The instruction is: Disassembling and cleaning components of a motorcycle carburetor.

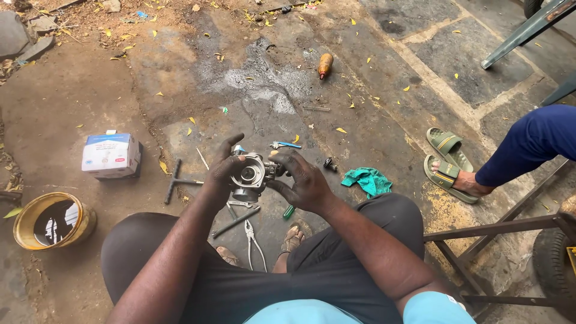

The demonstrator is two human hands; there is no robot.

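Stained concrete floor (372, 138), oil-marked and strewn with yellow leaves. Item held: metal engine part (251, 175), above the knees, clamped between both hands; left hand (223, 171) wrapped around its left side, right hand (303, 180) gripping its right end. Beneath lay pliers (254, 243) and a T-shaped wrench (174, 181). Nearby: white box (111, 155), yellow bucket (53, 219), green rag (367, 180), brown bottle (324, 65).

Both hands (264, 177) grip a metal carburetor (251, 175) above pliers (253, 241) on the ground.
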